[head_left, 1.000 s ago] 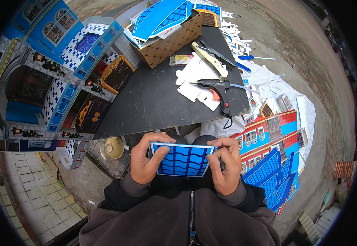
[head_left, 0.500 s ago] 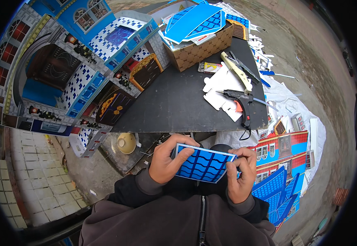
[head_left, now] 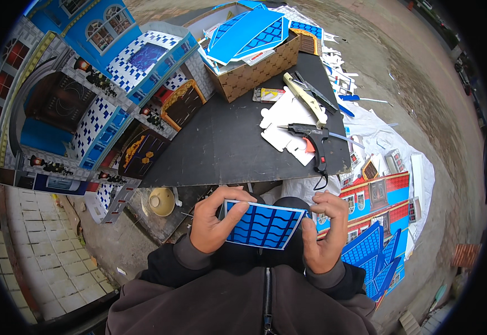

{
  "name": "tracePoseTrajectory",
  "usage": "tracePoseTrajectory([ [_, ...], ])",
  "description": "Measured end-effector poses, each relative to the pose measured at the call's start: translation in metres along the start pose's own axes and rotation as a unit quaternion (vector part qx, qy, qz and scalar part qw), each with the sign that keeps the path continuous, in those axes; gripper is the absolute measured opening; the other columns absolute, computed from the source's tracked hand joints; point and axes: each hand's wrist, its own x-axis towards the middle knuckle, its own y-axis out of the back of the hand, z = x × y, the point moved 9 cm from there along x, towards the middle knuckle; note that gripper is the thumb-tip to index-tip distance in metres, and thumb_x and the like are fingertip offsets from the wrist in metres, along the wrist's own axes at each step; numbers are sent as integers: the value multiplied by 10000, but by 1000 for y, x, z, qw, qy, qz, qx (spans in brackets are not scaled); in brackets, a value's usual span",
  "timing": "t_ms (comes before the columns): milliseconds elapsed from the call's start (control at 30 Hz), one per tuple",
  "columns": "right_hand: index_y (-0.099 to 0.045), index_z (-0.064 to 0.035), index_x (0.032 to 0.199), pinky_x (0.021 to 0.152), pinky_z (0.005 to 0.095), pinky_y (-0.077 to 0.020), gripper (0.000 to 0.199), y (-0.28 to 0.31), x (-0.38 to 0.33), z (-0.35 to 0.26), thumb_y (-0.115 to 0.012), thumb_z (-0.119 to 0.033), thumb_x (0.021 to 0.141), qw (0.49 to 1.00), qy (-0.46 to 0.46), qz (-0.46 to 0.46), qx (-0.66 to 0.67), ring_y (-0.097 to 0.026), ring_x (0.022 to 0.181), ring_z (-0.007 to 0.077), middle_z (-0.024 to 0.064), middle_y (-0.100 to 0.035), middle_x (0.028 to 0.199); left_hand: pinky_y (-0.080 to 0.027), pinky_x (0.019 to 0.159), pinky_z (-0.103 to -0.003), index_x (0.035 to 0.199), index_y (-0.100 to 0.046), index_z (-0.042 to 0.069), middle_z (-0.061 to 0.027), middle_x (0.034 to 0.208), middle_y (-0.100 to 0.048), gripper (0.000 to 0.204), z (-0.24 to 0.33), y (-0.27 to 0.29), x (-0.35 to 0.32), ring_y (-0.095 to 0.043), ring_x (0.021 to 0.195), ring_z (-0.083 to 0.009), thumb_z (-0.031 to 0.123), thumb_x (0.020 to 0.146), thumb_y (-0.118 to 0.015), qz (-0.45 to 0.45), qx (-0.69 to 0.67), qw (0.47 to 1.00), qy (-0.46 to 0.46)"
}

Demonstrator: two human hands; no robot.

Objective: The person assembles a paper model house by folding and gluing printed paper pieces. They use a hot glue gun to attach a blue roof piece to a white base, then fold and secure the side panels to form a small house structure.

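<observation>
Below black board (head_left: pixel 221 145), blue roof card (head_left: pixel 264 225) between both hands.

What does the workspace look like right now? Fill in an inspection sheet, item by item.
Surface: black board, mostly bare at its centre.
Job's things: blue roof-tile card panel, held flat between both hands.
Clutter: glue gun, white card cut-outs, cream-handled knife, woven box full of blue panels.
Grips: left hand and right hand each pinch a panel end.
Cables: glue gun cord, hanging off the board edge.
Surroundings: large printed model building, printed sheets on the ground, small bowl.
</observation>
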Motion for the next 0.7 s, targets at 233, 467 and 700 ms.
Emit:
tracePoseTrajectory([
  [233,-675,-67,1046,1098,549,-411,233,-49,33,-41,-776,-148,853,961,166,-186,-123,-611,1113,292,77,-642,1070,-527,996,-369,1094,-708,16,-104,1034,-758,157,-2,0,-4,-723,977,-197,134,993,-688,7,12,1000,17],
  [467,-663,-64,959,1060,515,-445,144,-47,44,-37,-762,-119,870,962,163,-198,-92,-628,992,291,73,-642,973,-536,1016,-399,1063,-712,5,-114,970,-764,159,-2,4,-2,-736,939,-193,146,989,-703,14,37,999,18],
  [700,-670,-55,931,996,468,-478,83,-19,47,-21,-733,-78,882,968,130,-196,-89,-630,962,326,91,-663,949,-532,1029,-391,1060,-710,-14,-128,975,-764,174,-4,5,0,-740,952,-200,149,998,-694,9,25,1000,15],
])
